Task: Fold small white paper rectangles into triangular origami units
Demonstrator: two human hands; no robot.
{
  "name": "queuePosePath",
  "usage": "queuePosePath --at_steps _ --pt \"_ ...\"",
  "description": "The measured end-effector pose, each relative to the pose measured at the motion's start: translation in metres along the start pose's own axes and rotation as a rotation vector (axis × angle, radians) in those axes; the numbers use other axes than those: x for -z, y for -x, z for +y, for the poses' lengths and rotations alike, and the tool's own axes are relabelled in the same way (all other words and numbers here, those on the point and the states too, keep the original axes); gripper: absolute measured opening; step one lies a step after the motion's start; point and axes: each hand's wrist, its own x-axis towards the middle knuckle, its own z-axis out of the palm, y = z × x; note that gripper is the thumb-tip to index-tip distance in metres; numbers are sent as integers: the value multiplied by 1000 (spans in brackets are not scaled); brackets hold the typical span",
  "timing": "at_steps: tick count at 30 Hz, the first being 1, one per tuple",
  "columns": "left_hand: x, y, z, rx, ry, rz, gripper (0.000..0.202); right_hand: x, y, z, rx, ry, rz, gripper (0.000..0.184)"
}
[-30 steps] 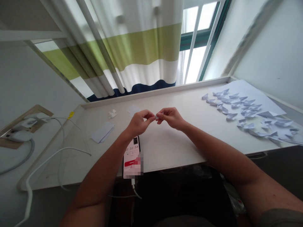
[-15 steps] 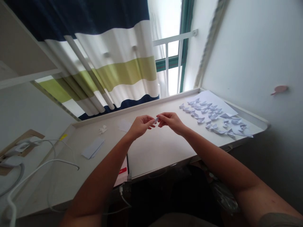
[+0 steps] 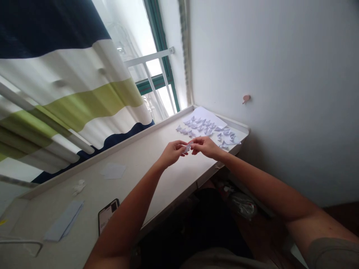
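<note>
A small folded piece of white paper (image 3: 187, 148) is held between my two hands above the white desk (image 3: 157, 186). My left hand (image 3: 174, 152) pinches it from the left, thumb and fingers closed on it. From the right, the fingertips of my right hand (image 3: 205, 147) grip its other end. Just behind my right hand, several folded paper boats (image 3: 207, 131) stand in loose rows at the desk's far right corner, some on a flat white sheet (image 3: 209, 115). My hand hides a few of them.
To the left lie a crumpled paper (image 3: 79, 187), loose paper pieces (image 3: 114, 170) and a stack of paper strips (image 3: 65, 221). A phone (image 3: 108, 215) rests beside my left forearm. A white cable (image 3: 25, 242) crosses the left corner. A raised rim (image 3: 117, 148) runs along the back.
My view has turned to the right, so the desk and curtain appear further left. Both hands keep hold of the folded paper, which now shows more between the fingers.
</note>
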Motion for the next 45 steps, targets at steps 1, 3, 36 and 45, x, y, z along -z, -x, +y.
queuePosePath --at_steps 1,3,36,45 --pt "-7 -4 -1 -11 -8 -36 24 5 4 2 -7 0 17 23" --pt "-17 -11 -2 -31 -14 -74 30 13 10 5 -20 -11 51 26" --pt "49 -95 -15 77 -141 12 10 9 -112 13 -93 143 56 11" --pt "102 -187 -32 94 -294 112 10 24 -230 14 -171 365 -62 15"
